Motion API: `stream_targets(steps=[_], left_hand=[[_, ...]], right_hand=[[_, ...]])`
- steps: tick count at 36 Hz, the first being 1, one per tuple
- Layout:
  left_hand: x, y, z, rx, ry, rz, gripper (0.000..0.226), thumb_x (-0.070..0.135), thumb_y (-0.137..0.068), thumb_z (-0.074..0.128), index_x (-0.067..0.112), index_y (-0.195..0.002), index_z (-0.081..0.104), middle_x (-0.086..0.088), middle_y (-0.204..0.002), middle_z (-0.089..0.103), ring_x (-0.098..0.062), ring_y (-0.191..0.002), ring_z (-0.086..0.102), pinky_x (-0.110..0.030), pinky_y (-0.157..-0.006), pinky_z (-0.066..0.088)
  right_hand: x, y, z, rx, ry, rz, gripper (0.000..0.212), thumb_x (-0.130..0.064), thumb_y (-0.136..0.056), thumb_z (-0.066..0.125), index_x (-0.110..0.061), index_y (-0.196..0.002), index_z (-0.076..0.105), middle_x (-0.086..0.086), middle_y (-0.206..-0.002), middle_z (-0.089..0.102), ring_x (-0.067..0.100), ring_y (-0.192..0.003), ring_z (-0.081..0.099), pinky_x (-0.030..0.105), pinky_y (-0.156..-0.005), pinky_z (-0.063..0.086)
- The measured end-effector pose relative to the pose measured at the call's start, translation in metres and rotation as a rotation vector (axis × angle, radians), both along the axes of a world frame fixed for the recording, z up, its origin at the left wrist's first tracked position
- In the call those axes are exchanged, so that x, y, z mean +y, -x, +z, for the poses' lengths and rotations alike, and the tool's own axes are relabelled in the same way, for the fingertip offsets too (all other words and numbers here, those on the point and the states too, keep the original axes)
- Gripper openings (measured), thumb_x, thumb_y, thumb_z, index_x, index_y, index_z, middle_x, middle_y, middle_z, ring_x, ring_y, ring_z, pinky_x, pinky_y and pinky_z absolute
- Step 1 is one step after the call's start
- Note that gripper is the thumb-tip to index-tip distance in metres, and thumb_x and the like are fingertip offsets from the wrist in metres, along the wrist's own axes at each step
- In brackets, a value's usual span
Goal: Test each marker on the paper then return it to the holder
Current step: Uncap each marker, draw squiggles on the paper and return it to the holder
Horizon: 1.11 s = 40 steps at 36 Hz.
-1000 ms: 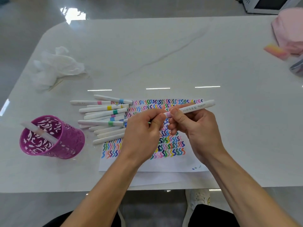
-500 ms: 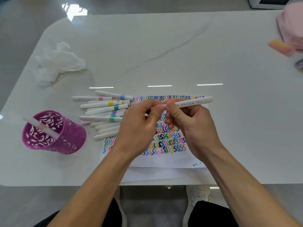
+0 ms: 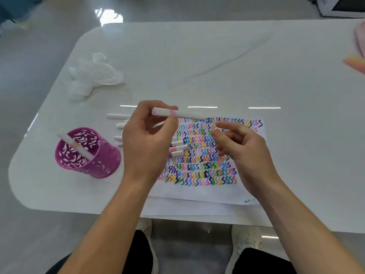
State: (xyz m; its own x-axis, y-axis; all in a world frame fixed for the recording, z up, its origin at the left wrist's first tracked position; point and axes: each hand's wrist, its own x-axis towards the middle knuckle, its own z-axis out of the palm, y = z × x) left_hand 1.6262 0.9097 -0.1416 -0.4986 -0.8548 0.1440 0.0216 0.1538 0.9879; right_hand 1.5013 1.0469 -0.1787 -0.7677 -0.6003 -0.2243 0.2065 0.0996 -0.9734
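above the white paper sheet of coloured squiggles (image 3: 199,192), the left hand (image 3: 147,143) pinches a capped white pink-banded marker (image 3: 177,113); the right hand (image 3: 243,153) hangs slack, empty.

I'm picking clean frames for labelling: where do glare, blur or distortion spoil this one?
Head view: three thin light streaks glare on the glossy table just beyond the paper; the right hand is smeared by motion, its fingers softest; the left hand and its marker read sharper; the wide lens bows the table's edges.
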Motion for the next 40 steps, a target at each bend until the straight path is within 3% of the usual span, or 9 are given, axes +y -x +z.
stream_targets(steps=[3,8,11,19,23,29,33,36,40], left_hand=[[-0.006,-0.012,0.005,0.021,0.070,0.101,0.009,0.001,-0.091,0.064,0.004,-0.099,0.061,-0.004,-0.094,0.076,-0.018,-0.099,0.073,-0.041,-0.087,0.059],[-0.009,-0.026,0.012,-0.073,0.281,0.269,0.010,0.015,-0.098,0.064,0.019,-0.107,0.065,0.006,-0.091,0.073,-0.005,-0.090,0.071,-0.019,-0.074,0.055],[-0.009,-0.033,0.015,-0.098,0.396,0.334,0.015,0.019,-0.100,0.063,0.020,-0.114,0.068,0.007,-0.093,0.072,-0.010,-0.089,0.071,-0.017,-0.073,0.053],[-0.019,-0.059,0.011,-0.086,0.693,0.513,0.018,0.021,-0.105,0.052,0.012,-0.112,0.066,0.008,-0.105,0.065,-0.011,-0.092,0.066,-0.031,-0.079,0.057],[-0.023,-0.067,0.005,-0.160,0.787,0.573,0.021,0.024,-0.106,0.049,0.017,-0.119,0.064,0.006,-0.106,0.064,-0.010,-0.092,0.060,-0.042,-0.072,0.056],[-0.028,-0.077,0.001,-0.351,0.660,0.560,0.040,0.022,-0.105,0.047,0.031,-0.144,0.049,0.009,-0.103,0.054,-0.004,-0.086,0.053,-0.034,-0.074,0.056],[-0.032,-0.083,0.001,-0.516,0.567,0.524,0.051,0.012,-0.103,0.048,0.036,-0.148,0.042,0.010,-0.102,0.051,0.004,-0.085,0.050,-0.013,-0.073,0.046],[-0.032,-0.085,-0.001,-0.626,0.519,0.485,0.045,0.011,-0.102,0.047,0.034,-0.141,0.047,0.002,-0.102,0.055,-0.003,-0.083,0.050,-0.021,-0.072,0.041],[-0.034,-0.085,-0.003,-0.715,0.482,0.460,0.033,0.013,-0.103,0.048,0.023,-0.132,0.057,-0.004,-0.115,0.058,-0.021,-0.099,0.058,-0.027,-0.078,0.040]], right_hand=[[0.000,0.000,-0.004,0.005,-0.026,-0.023,0.023,-0.024,-0.089,0.080,-0.021,-0.111,0.075,0.001,-0.078,0.072,0.009,-0.066,0.067,0.018,-0.064,0.055],[-0.001,0.000,-0.009,0.000,-0.059,-0.052,0.017,-0.024,-0.091,0.080,-0.023,-0.107,0.075,-0.004,-0.077,0.074,0.011,-0.069,0.068,0.025,-0.068,0.055],[-0.001,0.000,-0.013,0.009,-0.085,-0.068,0.016,-0.024,-0.091,0.080,-0.022,-0.106,0.075,-0.005,-0.076,0.074,0.011,-0.068,0.068,0.028,-0.068,0.055],[-0.003,-0.005,-0.023,0.076,-0.192,-0.075,0.008,-0.023,-0.093,0.078,-0.025,-0.100,0.074,-0.004,-0.081,0.075,0.002,-0.064,0.068,0.028,-0.067,0.057],[-0.005,-0.009,-0.024,0.185,-0.247,-0.072,0.010,-0.025,-0.094,0.077,-0.026,-0.104,0.072,0.005,-0.091,0.075,0.012,-0.079,0.072,0.035,-0.076,0.062],[-0.009,-0.013,-0.020,0.231,-0.257,-0.044,0.014,-0.024,-0.094,0.077,-0.026,-0.107,0.072,0.003,-0.094,0.074,0.020,-0.089,0.072,0.040,-0.083,0.062],[-0.010,-0.015,-0.020,0.229,-0.263,-0.041,0.015,-0.023,-0.094,0.076,-0.024,-0.109,0.072,0.004,-0.095,0.073,0.021,-0.092,0.072,0.040,-0.084,0.062],[-0.010,-0.014,-0.020,0.225,-0.265,-0.045,0.014,-0.023,-0.094,0.076,-0.025,-0.108,0.072,0.004,-0.095,0.073,0.022,-0.091,0.072,0.040,-0.084,0.062],[-0.011,-0.014,-0.021,0.225,-0.271,-0.041,0.015,-0.024,-0.095,0.076,-0.024,-0.109,0.072,0.005,-0.098,0.074,0.023,-0.093,0.072,0.042,-0.086,0.061]])
